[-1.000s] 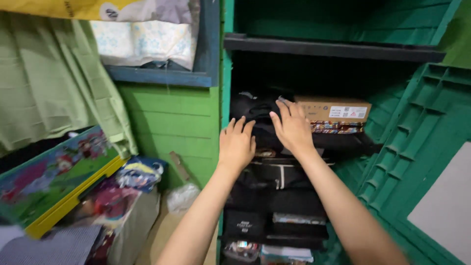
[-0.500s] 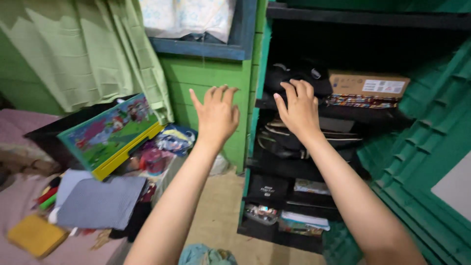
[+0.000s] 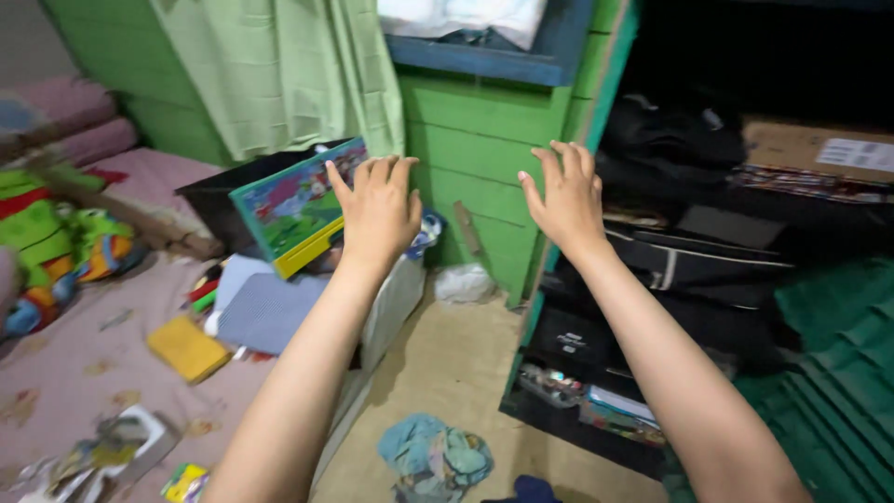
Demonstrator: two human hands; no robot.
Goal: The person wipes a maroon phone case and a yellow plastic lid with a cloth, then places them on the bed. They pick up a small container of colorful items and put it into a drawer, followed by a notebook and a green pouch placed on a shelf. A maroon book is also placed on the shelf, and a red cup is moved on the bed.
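Both hands are raised in the air with nothing in them. The left hand has its fingers spread and loosely extended, its back to the camera, in front of a flat colourful box with a green edge and a yellow underside that leans tilted on a dark bin. The hand covers the box's right end, and the picture on the box is too blurred to make out. The right hand also has its fingers spread, held before the green plank wall at the edge of the dark shelves, touching neither.

The shelf interior is very dim. A brown cardboard box with a pale rectangular label at its right end lies on an upper shelf, cut off by the frame edge; beside it sits a black heap, whose kind I cannot tell. Lower down, small flat packages with bright prints lie in a row, partly hidden by the right forearm.

On the floor a blue-green cloth lies crumpled. On the pink bed at left lie a yellow pad and a grey-blue folded piece.
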